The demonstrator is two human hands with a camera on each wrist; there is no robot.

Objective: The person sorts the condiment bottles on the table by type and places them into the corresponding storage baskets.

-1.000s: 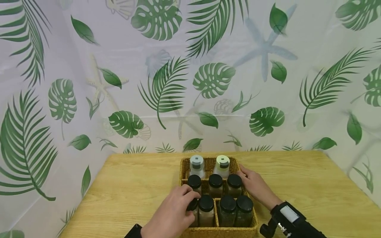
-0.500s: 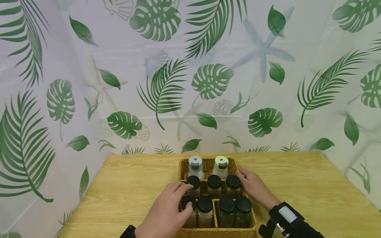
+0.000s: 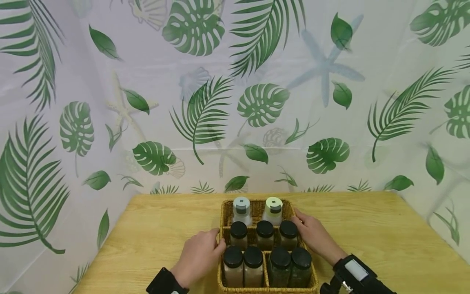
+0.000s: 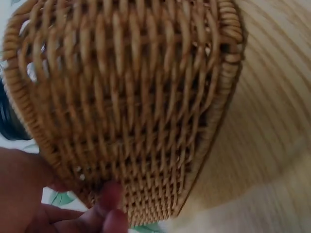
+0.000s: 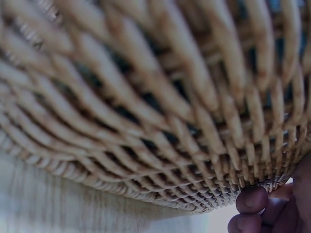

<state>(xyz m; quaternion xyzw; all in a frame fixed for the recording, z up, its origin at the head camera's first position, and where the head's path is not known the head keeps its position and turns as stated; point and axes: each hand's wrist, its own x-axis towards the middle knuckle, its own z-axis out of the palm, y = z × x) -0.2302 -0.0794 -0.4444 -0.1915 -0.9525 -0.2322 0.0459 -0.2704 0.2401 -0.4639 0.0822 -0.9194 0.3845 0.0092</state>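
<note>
A woven wicker basket [image 3: 268, 290] stands on the wooden table, divided into compartments. My left hand [image 3: 200, 255] grips its left side, thumb at the rim. In the left wrist view, curled fingertips of that hand [image 4: 109, 199] lie against the outer weave of the basket [image 4: 131, 97]. On the opposite side, my right hand [image 3: 317, 237] holds the right rim. The right wrist view shows its fingers [image 5: 252, 200] bent against the wicker wall [image 5: 160, 111]. Several black-lidded jars [image 3: 253, 265] fill the front and middle compartments. Behind them sit a blue-lidded shaker [image 3: 242, 210] and a yellow-lidded one [image 3: 273, 210].
The wooden table [image 3: 165, 220] extends on both sides of the basket. A white cloth with green leaf prints [image 3: 257, 122] hangs behind the table and along its left and right sides. A black wrist strap with a device [image 3: 355, 271] is on the right wrist.
My left hand has let go of the front-left jar and moved outward to the basket's left side. That jar now stands fully visible beside its neighbour. The right hand has stayed on the right rim.
</note>
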